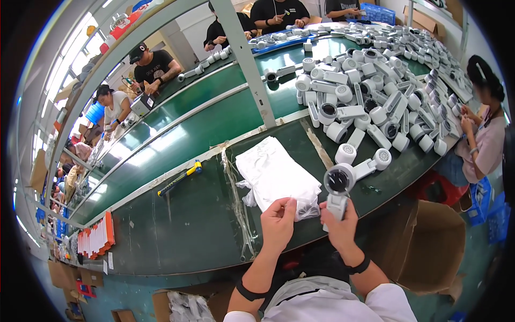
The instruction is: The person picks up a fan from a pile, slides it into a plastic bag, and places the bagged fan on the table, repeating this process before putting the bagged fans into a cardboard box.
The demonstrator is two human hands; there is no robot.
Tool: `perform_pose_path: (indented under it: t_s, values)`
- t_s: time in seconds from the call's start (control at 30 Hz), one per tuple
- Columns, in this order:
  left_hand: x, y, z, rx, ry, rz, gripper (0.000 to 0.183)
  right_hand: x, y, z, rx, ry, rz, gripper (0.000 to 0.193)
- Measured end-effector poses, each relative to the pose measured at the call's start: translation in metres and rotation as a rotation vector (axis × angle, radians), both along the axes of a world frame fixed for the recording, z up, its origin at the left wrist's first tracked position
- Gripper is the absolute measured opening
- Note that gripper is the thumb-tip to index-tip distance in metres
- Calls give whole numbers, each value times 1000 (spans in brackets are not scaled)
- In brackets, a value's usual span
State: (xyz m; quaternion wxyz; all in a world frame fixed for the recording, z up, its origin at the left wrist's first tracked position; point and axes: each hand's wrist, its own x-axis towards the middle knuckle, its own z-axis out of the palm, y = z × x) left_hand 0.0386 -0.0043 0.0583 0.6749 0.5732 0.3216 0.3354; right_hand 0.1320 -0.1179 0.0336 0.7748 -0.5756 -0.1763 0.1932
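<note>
The left forearm slants up and to the right from the lower edge, bringing the left hand [277,226] to the near edge of the bags [276,174]. Its fingers curl in and the thumb tip comes up to the forefinger, nearly closing the grasp; I cannot tell whether any plastic is caught between them. The right forearm leans the opposite way, and the right hand [343,228], level with the left and a little apart from it, is wrapped firmly around the handle of a device [338,185], thumb along its left side. A black band circles each arm. The device stands out beyond the right hand, head away from the body: pale grey, with a round rim, a dark glossy face turned up toward the view and a short straight handle running down into the palm. The bags, just beyond the left hand, are white, flat and stacked askew, their near corners clear and crumpled. A second device [370,167] lies on the desk [177,231] beyond the right hand and to its right, with a large heap [375,96] of similar ones farther out. Well left of the left hand lies a hammer [181,178] with a yellow and dark handle
</note>
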Motion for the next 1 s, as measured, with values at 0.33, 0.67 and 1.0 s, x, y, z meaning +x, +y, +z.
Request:
perform_pose_path:
  t_s: [0.33,0.67,1.0]
  values:
    - [11,6,5,92,55,-115,20,35,-74,44,-359,-263,750,89]
    - [-13,28,9,350,60,-344,19,53,-39,39,-524,-174,1084,78]
    - [-12,17,24,667,135,-122,16,22,-32,28,-541,-279,637,67]
